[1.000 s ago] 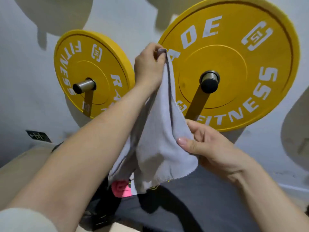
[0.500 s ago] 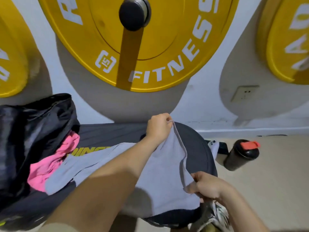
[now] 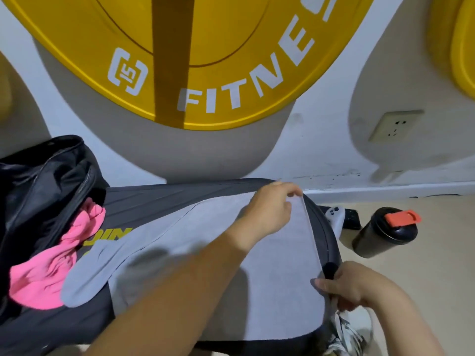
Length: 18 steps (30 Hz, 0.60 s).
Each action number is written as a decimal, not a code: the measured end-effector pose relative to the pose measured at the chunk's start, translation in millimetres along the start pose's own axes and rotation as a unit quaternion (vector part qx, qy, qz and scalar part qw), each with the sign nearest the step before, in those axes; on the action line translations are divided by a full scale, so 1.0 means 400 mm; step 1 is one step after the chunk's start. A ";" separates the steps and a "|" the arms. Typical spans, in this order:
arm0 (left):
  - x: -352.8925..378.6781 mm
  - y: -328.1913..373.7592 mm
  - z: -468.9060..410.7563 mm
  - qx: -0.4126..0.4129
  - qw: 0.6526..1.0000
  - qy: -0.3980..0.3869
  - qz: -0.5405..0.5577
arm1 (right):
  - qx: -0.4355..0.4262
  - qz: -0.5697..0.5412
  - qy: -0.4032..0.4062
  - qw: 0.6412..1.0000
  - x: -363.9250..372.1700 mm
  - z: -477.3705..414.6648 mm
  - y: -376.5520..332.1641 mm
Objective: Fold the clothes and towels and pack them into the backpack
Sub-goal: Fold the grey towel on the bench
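A grey towel [image 3: 272, 286] lies spread over the dark padded bench [image 3: 159, 199]. My left hand [image 3: 270, 211] pinches its far right corner near the bench's back edge. My right hand [image 3: 352, 286] pinches its near right corner at the bench's right end. A black backpack [image 3: 38, 186] stands open at the left end of the bench. A pink garment [image 3: 51, 265] spills out of it onto the bench, and the towel's left part reaches up beside it.
A dark shaker bottle with a red flip lid [image 3: 383, 232] stands on the floor to the right. A white controller [image 3: 335, 217] lies near the wall. Yellow weight plates [image 3: 205, 60] hang on the wall above, and a socket [image 3: 395, 125] is at right. My shoe [image 3: 352, 330] is below the bench end.
The towel has come down from being held up in the air to lying flat on the bench. Both hands kept hold of its corners and moved down and apart.
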<state>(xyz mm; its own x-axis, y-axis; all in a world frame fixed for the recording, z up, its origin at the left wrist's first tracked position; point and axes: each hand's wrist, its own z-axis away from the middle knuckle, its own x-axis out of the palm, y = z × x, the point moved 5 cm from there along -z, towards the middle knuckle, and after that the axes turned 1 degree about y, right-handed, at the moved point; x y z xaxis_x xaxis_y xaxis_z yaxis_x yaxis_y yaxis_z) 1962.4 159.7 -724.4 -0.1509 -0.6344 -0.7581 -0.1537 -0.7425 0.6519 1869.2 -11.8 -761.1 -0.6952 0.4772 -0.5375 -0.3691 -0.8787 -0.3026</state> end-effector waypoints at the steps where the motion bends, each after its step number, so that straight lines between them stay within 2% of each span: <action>1: 0.000 -0.020 0.056 -0.022 0.999 -0.020 -0.017 | -0.008 0.026 0.057 0.998 -0.018 -0.008 -0.002; 2: 0.002 -0.038 0.116 -0.048 0.997 -0.055 -0.035 | -0.022 0.039 0.131 0.990 -0.037 -0.024 -0.011; 4: 0.020 -0.071 0.230 -0.093 0.983 -0.148 -0.059 | -0.074 0.000 0.261 0.962 -0.062 -0.045 -0.061; 6: 0.041 -0.093 0.321 -0.114 0.968 -0.211 -0.082 | -0.112 -0.039 0.304 0.945 -0.050 -0.078 -0.119; 7: 0.052 -0.101 0.351 -0.113 0.964 -0.215 -0.105 | -0.116 -0.035 0.312 0.942 -0.038 -0.101 -0.142; 12: 0.083 -0.134 0.417 -0.091 0.975 -0.147 -0.140 | -0.057 0.010 0.398 0.915 -0.043 -0.194 -0.168; 15: 0.100 -0.140 0.433 -0.024 0.981 -0.078 -0.179 | -0.039 -0.060 0.397 0.915 -0.078 -0.219 -0.164; 18: 0.112 -0.135 0.435 0.035 0.968 -0.047 -0.246 | -0.046 -0.069 0.381 0.921 -0.097 -0.221 -0.166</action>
<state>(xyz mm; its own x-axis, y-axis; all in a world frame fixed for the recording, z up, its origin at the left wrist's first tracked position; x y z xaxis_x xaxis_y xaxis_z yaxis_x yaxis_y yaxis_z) 1794.1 208.9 -791.2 -0.1299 -0.1834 -0.9744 -0.2943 -0.9313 0.2145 1975.3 29.0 -789.7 0.0017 0.4849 -0.8745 -0.3436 -0.8210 -0.4559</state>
